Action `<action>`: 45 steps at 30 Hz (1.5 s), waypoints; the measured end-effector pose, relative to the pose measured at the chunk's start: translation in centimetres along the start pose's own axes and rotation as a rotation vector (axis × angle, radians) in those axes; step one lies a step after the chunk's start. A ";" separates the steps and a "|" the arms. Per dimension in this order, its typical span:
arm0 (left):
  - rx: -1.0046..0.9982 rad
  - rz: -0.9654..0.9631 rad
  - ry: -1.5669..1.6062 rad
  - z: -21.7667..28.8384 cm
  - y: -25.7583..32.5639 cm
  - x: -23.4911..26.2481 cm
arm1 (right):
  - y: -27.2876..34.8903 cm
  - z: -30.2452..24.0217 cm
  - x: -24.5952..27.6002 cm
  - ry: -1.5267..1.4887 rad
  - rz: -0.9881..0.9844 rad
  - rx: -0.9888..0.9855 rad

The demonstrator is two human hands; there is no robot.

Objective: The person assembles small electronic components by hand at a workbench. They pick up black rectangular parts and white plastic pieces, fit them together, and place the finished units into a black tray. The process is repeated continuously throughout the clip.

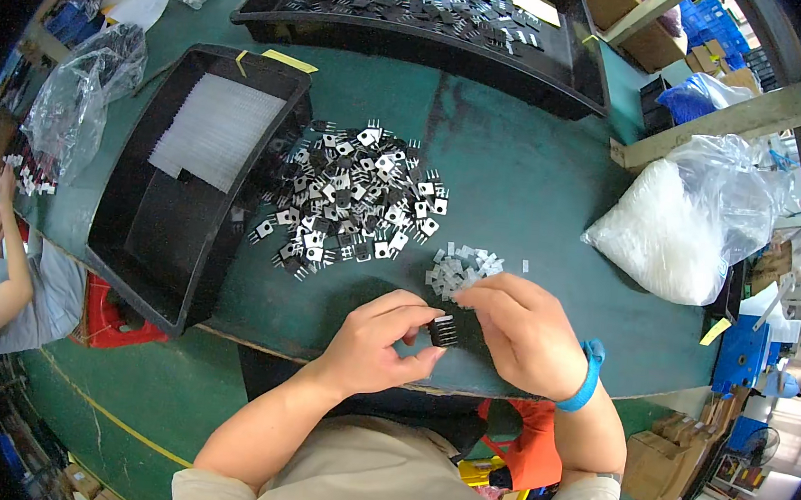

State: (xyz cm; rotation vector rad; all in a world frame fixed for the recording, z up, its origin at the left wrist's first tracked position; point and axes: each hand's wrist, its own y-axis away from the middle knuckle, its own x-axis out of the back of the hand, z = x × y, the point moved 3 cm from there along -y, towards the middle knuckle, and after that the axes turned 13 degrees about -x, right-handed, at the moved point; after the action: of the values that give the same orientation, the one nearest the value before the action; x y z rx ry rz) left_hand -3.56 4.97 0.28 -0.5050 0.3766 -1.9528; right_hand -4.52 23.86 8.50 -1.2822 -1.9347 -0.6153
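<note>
A small black stack [444, 331] with metal pins sits above the near edge of the table [512, 174], pinched between the thumb and fingers of the left hand [381, 342]. Just to its right, the right hand [529, 330], with a blue band [587, 375] at the wrist, has its fingers bent and drawn together at the near side of a pile of grey pads [457, 272]; whether they grip one, I cannot tell. Beyond the left hand lies a heap of parts [360, 195], black and silver with pins. Left of the heap stands a black bin [147, 261] with a white sheet [219, 129] inside. At the far side is a large tray [409, 49] of dark parts; to the right lies a bag [665, 225] of white material.
</note>
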 end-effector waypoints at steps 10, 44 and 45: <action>-0.003 0.007 0.012 0.0 0.0 0.1 | 1.0 0.1 -1.0 -0.274 -0.142 -0.225; -0.008 -0.009 0.029 0.1 -0.3 0.2 | 1.2 0.4 -1.2 -0.156 0.039 -0.011; -0.008 -0.009 0.028 0.1 -0.3 0.2 | 1.2 0.4 -1.4 -0.153 0.038 -0.003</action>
State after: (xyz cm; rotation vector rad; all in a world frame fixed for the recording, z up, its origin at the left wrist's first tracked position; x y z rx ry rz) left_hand -3.78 4.91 0.56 -0.4853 0.4005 -1.9699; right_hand -3.23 23.79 7.22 -1.3999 -2.0285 -0.5138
